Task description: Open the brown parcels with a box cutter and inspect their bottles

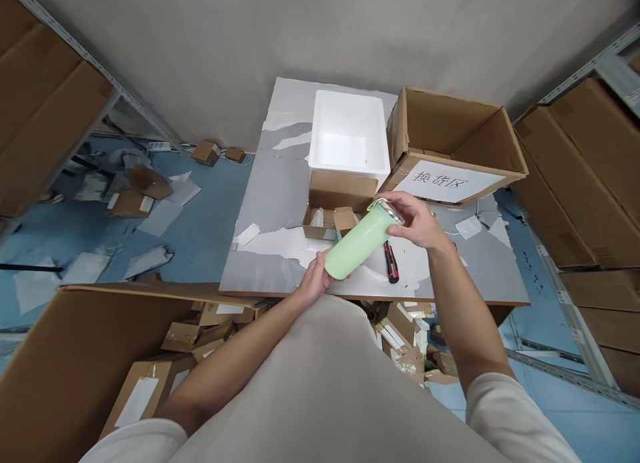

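A light green tumbler [357, 245] with a silvery top is held tilted above the table, its top end up to the right. My left hand [316, 276] is closed round its bottom end. Around the silvery top, the fingers of my right hand [415, 221] are closed. Behind the tumbler stands an open small cardboard box [340, 183] with a brown carton piece and some white material inside. A red and black utility knife [391, 263] lies on the table just below the tumbler's right side.
A white foam box [350, 103] and a large open carton [450, 156] with a handwritten sign stand at the back of the table [280, 263]. To my lower left is a big carton [60, 356] of smaller boxes. Shelves of cartons [555, 189] flank the right; scraps litter the floor.
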Demonstrator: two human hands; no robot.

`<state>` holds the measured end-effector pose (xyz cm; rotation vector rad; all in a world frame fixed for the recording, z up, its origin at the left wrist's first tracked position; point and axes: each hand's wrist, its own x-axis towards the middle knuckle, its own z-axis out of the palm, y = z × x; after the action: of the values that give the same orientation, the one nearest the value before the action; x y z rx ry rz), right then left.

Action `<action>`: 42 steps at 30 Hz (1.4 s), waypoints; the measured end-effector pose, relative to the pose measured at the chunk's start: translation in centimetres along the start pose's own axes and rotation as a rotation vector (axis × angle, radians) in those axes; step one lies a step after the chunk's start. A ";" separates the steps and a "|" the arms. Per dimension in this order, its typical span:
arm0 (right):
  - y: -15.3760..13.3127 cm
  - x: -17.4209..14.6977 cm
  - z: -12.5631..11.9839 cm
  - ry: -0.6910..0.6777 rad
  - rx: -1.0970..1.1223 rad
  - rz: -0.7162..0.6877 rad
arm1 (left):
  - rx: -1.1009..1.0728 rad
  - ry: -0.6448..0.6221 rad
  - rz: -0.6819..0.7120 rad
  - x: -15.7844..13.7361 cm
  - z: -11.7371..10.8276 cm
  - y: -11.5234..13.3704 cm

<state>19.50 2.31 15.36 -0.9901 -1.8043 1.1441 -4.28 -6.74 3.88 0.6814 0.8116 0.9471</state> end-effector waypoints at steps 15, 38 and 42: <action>4.0 -5.0 1.7 0.546 -0.468 0.040 | 0.925 0.075 0.430 8.7 -1.8 -1.5; 10.5 -3.8 7.7 -0.433 -0.836 -0.072 | 0.589 0.317 0.218 6.1 -1.1 -4.2; 10.2 -3.8 8.1 -0.478 -0.871 -0.068 | 0.494 0.310 0.180 6.3 -1.5 -4.2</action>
<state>15.92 -0.81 2.67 -1.1596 -2.8100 0.5420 -1.60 -2.70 -2.08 1.0620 1.2986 1.0381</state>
